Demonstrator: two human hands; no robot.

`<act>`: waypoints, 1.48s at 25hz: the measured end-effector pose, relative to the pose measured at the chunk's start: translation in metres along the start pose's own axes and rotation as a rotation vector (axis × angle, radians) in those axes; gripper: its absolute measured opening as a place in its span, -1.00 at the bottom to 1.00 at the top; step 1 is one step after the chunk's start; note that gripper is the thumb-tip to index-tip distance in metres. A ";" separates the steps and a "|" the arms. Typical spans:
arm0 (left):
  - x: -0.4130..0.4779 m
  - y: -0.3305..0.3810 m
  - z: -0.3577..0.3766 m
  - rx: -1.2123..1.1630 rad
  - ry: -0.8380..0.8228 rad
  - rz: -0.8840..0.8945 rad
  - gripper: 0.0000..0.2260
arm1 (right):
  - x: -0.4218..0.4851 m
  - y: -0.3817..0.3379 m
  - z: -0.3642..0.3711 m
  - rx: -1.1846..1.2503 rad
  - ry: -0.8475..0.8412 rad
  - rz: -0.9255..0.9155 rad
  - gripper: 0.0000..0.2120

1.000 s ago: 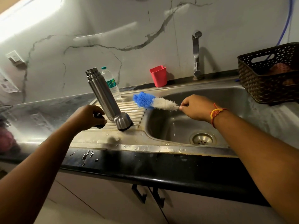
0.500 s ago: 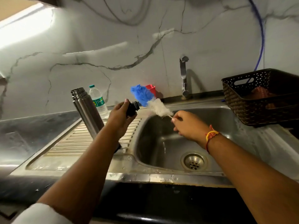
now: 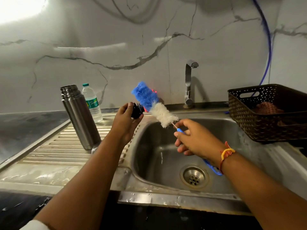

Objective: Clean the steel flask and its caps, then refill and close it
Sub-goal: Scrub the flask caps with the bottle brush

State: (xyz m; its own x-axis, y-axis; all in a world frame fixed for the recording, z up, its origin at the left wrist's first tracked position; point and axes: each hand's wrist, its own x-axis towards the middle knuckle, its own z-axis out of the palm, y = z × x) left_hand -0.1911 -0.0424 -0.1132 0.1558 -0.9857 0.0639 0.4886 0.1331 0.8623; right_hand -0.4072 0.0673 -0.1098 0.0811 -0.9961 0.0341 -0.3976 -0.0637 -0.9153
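Grip: left hand (image 3: 126, 121) pinches small black plastic flask cap (image 3: 136, 112), right hand (image 3: 196, 141) holds blue-and-white bristle bottle brush (image 3: 153, 105) by its handle | tall cylindrical steel flask (image 3: 80, 118): upright, uncapped, on sink drainboard (image 3: 54, 146) | step: likely cap scrubbing | next: work bristles into cap

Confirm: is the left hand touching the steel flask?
Apart. The head view shows drainboard between the left hand, gripping the black cap, and the upright steel flask.
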 end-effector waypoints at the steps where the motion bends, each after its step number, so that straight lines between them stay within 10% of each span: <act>1: 0.000 0.001 -0.001 -0.010 -0.008 -0.015 -0.73 | 0.002 0.002 0.001 -0.056 0.030 -0.036 -0.88; 37: -0.002 0.011 -0.001 -0.143 -0.043 0.063 -0.68 | 0.016 0.013 0.012 -0.417 0.104 -0.120 -0.72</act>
State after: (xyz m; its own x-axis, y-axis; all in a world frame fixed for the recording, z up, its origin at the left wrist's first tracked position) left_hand -0.1852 -0.0393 -0.1046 0.1541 -0.9781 0.1397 0.5965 0.2048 0.7760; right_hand -0.3999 0.0516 -0.1262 0.0654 -0.9796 0.1899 -0.7276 -0.1770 -0.6627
